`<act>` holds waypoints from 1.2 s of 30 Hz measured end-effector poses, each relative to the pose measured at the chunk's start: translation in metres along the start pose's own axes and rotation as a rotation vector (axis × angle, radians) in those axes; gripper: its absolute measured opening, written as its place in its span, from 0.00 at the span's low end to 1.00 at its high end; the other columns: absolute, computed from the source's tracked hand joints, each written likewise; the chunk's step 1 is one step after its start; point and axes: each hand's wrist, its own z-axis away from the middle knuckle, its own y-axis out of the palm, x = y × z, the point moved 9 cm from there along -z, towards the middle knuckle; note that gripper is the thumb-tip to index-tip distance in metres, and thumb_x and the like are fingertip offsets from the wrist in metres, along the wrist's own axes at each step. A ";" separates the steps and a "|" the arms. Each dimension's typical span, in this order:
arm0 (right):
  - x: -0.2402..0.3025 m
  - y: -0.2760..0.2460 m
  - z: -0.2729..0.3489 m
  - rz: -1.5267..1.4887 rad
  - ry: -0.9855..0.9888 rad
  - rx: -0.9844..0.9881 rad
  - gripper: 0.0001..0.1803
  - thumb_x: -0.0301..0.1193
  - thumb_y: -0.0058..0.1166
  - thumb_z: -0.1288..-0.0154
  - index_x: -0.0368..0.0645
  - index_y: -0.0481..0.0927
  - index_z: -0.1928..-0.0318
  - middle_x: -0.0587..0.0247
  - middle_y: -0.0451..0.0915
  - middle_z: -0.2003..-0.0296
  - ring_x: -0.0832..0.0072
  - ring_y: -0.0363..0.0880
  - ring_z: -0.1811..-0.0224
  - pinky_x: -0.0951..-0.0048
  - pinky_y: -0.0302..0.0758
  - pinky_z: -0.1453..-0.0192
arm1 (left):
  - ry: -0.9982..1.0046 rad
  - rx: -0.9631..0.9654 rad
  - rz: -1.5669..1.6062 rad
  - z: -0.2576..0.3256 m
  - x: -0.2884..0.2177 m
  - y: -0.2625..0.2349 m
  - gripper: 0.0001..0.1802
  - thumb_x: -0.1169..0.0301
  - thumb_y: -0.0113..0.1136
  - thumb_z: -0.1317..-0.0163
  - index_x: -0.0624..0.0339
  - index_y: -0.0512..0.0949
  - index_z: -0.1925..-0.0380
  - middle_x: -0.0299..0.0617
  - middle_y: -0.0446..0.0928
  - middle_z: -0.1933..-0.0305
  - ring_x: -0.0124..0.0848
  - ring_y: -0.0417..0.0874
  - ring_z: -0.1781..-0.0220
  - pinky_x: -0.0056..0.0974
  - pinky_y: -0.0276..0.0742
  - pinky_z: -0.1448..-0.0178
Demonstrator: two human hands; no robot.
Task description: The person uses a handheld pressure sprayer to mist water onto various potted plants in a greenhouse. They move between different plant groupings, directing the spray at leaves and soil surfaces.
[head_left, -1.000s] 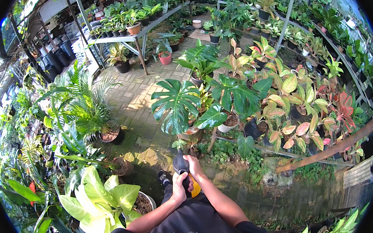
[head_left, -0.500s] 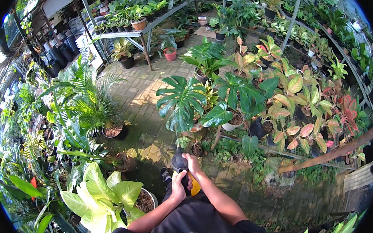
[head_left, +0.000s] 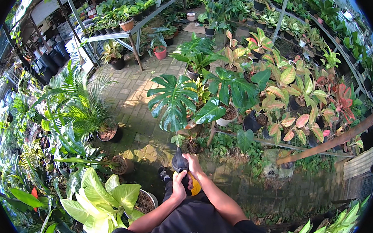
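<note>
From here, L grip (head_left: pixel 179 184) & R grip (head_left: pixel 194 166) clasp blk/ylw tool (head_left: pixel 179 162): prob. stiff, lightish (smooth nose (head_left: pixel 178 152) may slip), best held midway

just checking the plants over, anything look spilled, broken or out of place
Nothing clearly stands out. The left hand and right hand hold a black-and-yellow tool; the red pot stands upright, and splits in the big leaf look natural. Distant details are unclear.
</note>
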 end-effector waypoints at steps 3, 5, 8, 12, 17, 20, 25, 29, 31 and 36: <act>-0.001 -0.003 0.001 0.010 0.006 -0.018 0.26 0.40 0.39 0.25 0.27 0.79 0.48 0.48 0.82 0.49 0.66 0.78 0.44 0.69 0.68 0.37 | -0.007 0.002 0.010 0.000 0.004 0.000 0.19 0.56 0.53 0.36 0.61 0.72 0.75 0.40 0.70 0.84 0.29 0.66 0.88 0.31 0.63 0.82; 0.000 -0.004 0.002 0.041 -0.018 -0.010 0.26 0.40 0.39 0.25 0.27 0.79 0.48 0.48 0.82 0.48 0.66 0.78 0.44 0.69 0.68 0.36 | -0.008 -0.002 0.018 0.000 0.005 0.000 0.18 0.57 0.54 0.36 0.62 0.72 0.75 0.40 0.70 0.84 0.29 0.66 0.88 0.31 0.63 0.83; 0.000 -0.006 0.003 0.052 -0.035 -0.004 0.26 0.40 0.39 0.25 0.27 0.79 0.48 0.48 0.82 0.48 0.66 0.78 0.44 0.69 0.68 0.36 | -0.011 -0.010 0.028 0.001 0.008 0.000 0.18 0.57 0.54 0.36 0.62 0.72 0.75 0.40 0.69 0.84 0.29 0.66 0.88 0.31 0.63 0.82; -0.006 -0.008 0.004 0.040 -0.003 0.003 0.26 0.40 0.39 0.25 0.26 0.79 0.48 0.49 0.82 0.49 0.67 0.79 0.44 0.71 0.68 0.36 | 0.000 -0.003 0.042 0.002 0.009 0.003 0.18 0.58 0.53 0.36 0.62 0.72 0.76 0.39 0.69 0.85 0.29 0.66 0.87 0.31 0.62 0.82; -0.008 -0.008 0.007 0.033 0.002 -0.002 0.26 0.39 0.39 0.26 0.27 0.79 0.48 0.49 0.83 0.49 0.67 0.79 0.45 0.71 0.69 0.38 | 0.003 -0.015 0.042 0.004 0.013 0.000 0.19 0.57 0.53 0.35 0.62 0.72 0.76 0.39 0.69 0.85 0.29 0.66 0.87 0.31 0.62 0.82; -0.007 -0.008 0.008 0.040 0.002 -0.005 0.25 0.39 0.39 0.26 0.28 0.80 0.49 0.50 0.83 0.50 0.68 0.80 0.46 0.71 0.70 0.39 | 0.000 -0.011 0.055 0.004 0.016 -0.002 0.19 0.57 0.53 0.35 0.62 0.71 0.76 0.40 0.68 0.84 0.29 0.66 0.87 0.32 0.62 0.82; -0.004 -0.009 0.014 -0.003 -0.017 -0.018 0.22 0.39 0.43 0.28 0.30 0.80 0.54 0.56 0.82 0.57 0.72 0.78 0.54 0.73 0.70 0.47 | -0.029 -0.031 0.054 0.004 0.022 -0.004 0.19 0.57 0.52 0.34 0.62 0.71 0.75 0.40 0.68 0.84 0.29 0.66 0.87 0.32 0.62 0.81; 0.019 -0.007 0.029 -0.004 -0.093 -0.023 0.18 0.39 0.45 0.29 0.34 0.80 0.61 0.65 0.80 0.65 0.77 0.75 0.62 0.73 0.69 0.54 | -0.023 0.014 0.011 0.009 0.021 0.002 0.20 0.56 0.52 0.35 0.62 0.71 0.75 0.41 0.68 0.84 0.30 0.66 0.87 0.33 0.62 0.81; 0.047 -0.009 0.046 0.118 -0.185 -0.052 0.20 0.39 0.43 0.27 0.33 0.79 0.57 0.63 0.81 0.62 0.74 0.76 0.57 0.72 0.69 0.48 | -0.062 0.020 -0.022 0.013 0.023 0.003 0.20 0.55 0.52 0.35 0.62 0.71 0.74 0.41 0.68 0.84 0.30 0.66 0.87 0.33 0.62 0.81; 0.104 -0.030 0.114 0.427 -0.162 -0.051 0.25 0.46 0.39 0.24 0.33 0.74 0.52 0.57 0.80 0.64 0.71 0.78 0.59 0.70 0.73 0.50 | -0.023 0.175 -0.083 0.017 0.015 0.022 0.23 0.54 0.47 0.32 0.65 0.74 0.72 0.42 0.73 0.81 0.31 0.73 0.81 0.33 0.69 0.74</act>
